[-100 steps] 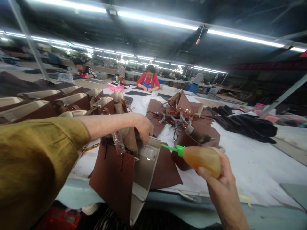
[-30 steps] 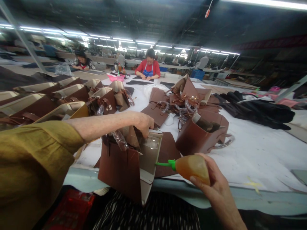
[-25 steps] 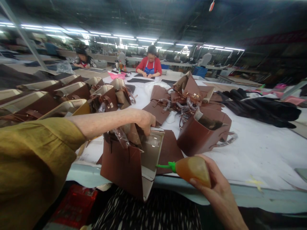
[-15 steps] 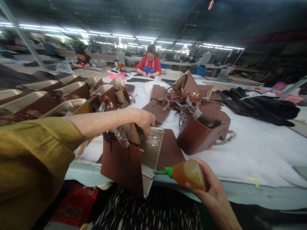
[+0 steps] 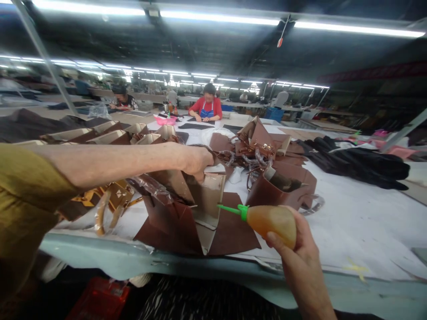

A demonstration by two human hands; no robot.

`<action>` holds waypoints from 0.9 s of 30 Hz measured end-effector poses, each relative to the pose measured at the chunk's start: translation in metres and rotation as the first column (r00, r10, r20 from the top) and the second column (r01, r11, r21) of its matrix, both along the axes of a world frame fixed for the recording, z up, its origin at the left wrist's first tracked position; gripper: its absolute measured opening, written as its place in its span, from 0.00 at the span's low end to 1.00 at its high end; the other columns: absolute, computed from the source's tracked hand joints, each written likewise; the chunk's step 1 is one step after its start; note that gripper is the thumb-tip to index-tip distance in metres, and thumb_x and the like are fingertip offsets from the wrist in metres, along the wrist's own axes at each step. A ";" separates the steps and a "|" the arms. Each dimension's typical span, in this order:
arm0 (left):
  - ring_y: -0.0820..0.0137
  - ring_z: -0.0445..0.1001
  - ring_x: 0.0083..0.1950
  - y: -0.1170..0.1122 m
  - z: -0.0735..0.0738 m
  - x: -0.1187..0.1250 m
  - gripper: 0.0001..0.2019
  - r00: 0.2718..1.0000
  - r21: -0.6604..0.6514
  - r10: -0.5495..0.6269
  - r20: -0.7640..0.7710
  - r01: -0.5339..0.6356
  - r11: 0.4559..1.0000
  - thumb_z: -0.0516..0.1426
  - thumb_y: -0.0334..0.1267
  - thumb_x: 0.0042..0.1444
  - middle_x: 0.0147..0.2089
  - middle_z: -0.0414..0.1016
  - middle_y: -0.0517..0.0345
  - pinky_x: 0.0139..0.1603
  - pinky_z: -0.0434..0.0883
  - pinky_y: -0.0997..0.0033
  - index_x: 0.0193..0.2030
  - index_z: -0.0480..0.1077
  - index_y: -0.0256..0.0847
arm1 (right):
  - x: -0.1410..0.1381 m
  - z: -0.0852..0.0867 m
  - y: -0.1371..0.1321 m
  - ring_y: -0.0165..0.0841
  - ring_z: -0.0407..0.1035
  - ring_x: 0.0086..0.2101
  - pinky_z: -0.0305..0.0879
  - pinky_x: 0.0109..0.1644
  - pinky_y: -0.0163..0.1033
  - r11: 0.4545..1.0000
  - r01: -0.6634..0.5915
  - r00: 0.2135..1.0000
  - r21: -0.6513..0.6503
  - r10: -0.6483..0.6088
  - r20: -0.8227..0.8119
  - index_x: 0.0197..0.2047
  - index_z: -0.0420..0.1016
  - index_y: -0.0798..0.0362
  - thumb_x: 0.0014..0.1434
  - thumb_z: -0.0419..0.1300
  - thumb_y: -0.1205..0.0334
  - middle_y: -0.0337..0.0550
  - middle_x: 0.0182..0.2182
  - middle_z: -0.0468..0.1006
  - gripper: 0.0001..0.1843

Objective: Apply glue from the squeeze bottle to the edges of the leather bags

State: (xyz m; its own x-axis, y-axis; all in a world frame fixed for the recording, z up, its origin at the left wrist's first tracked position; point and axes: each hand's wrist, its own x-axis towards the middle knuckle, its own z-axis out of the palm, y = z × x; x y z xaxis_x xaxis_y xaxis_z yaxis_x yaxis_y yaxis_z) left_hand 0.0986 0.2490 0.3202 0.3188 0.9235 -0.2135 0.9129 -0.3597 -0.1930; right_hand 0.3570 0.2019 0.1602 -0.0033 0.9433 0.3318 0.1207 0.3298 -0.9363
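Observation:
An unfinished brown handbag with a beige lining lies partly opened out on the table in front of me. My left hand reaches across it, fingers closed on the top edge of its beige inner panel; the fingertips are partly hidden. In my right hand is a squeeze bottle of amber liquid with a green nozzle, held nearly level. The nozzle tip points left, close to the edge of the inner panel; I cannot tell whether it touches. A brown flap spreads out beneath the nozzle.
Another brown bag stands to the right, with a heap of brown bags behind it. Rows of bags and mustard pieces are at left. Black material lies far right. A co-worker in red sits opposite.
The handbag has shifted back from the table edge, its front panel now spread on the table. My right hand has raised the bottle slightly and moved right. The view has tilted upward.

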 end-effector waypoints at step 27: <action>0.63 0.69 0.36 -0.018 -0.091 -0.015 0.16 0.986 0.061 -0.015 0.163 0.005 0.998 0.58 0.36 0.50 0.35 0.68 0.53 0.30 0.59 0.70 0.45 0.62 0.36 | -0.016 -0.062 0.026 0.39 0.63 0.46 0.62 0.51 0.42 0.995 -0.095 0.932 -0.034 0.101 0.348 0.54 0.58 0.50 0.49 0.63 0.48 0.44 0.49 0.65 0.33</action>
